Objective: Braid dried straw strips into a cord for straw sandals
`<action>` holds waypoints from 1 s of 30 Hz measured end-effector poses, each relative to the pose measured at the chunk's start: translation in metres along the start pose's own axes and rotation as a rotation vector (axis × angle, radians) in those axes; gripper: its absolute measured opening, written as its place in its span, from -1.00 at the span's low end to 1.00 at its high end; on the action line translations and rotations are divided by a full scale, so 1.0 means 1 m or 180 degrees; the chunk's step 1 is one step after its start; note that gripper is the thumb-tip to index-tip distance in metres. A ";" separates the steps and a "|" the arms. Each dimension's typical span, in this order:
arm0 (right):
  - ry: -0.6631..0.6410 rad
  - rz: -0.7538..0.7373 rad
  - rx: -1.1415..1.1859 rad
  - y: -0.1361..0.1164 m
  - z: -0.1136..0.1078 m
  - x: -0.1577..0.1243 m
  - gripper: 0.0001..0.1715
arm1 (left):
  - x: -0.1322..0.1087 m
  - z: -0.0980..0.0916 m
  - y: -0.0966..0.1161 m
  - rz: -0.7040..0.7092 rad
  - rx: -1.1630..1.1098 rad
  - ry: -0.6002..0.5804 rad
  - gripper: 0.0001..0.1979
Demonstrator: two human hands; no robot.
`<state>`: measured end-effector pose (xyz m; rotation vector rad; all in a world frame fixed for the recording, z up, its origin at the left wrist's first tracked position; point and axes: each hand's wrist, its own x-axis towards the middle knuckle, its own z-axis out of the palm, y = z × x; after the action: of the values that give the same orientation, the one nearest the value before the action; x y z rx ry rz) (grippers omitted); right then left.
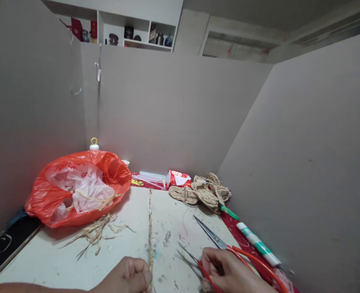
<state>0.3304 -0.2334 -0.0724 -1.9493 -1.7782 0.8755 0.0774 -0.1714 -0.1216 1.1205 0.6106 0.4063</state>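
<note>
A length of tan twine runs straight across the white board from the far edge to the near edge. My left hand is closed in a fist at the bottom, pinching the near end of that twine. Just to its right, my right hand is wrapped round the red handles of a pair of scissors, whose open blades point up and to the left, close beside the twine.
A red plastic bag with white bags and straw strands fills the back left. Coils of twine, a red-and-white carton, a green-tipped pen and a white-and-green tube lie at right. Grey partition walls enclose three sides.
</note>
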 end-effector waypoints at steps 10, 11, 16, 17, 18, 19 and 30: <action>0.0472 -0.0058 0.0175 0.021 0.008 0.011 -0.73 | -0.011 0.005 0.002 -0.0129 -0.0127 0.0041 -0.52; 0.0273 0.0022 0.0377 0.022 0.007 0.011 -0.77 | -0.011 0.005 0.003 -0.0140 -0.0118 0.0012 -0.52; 0.0117 0.0341 0.0802 0.020 -0.001 0.009 -0.77 | -0.011 0.004 0.004 -0.0138 -0.0028 -0.0021 -0.55; 0.0302 0.0319 0.0763 0.018 -0.002 0.008 -0.73 | -0.011 0.004 0.004 -0.0111 0.0011 -0.0009 -0.56; 0.0503 0.0272 0.0731 0.016 -0.001 0.008 -0.70 | -0.011 0.004 0.005 -0.0087 0.0053 0.0008 -0.58; 0.0671 0.0214 0.0742 0.013 0.000 0.008 -0.67 | -0.011 0.004 0.005 -0.0073 0.0098 0.0023 -0.59; -0.0631 0.0587 0.3018 -0.065 0.068 -0.003 -0.55 | -0.014 0.006 0.010 0.0176 -0.0049 -0.0069 -0.58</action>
<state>0.2366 -0.2368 -0.0812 -1.4065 -0.9408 1.6323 0.0700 -0.1800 -0.1075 1.1276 0.5576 0.4451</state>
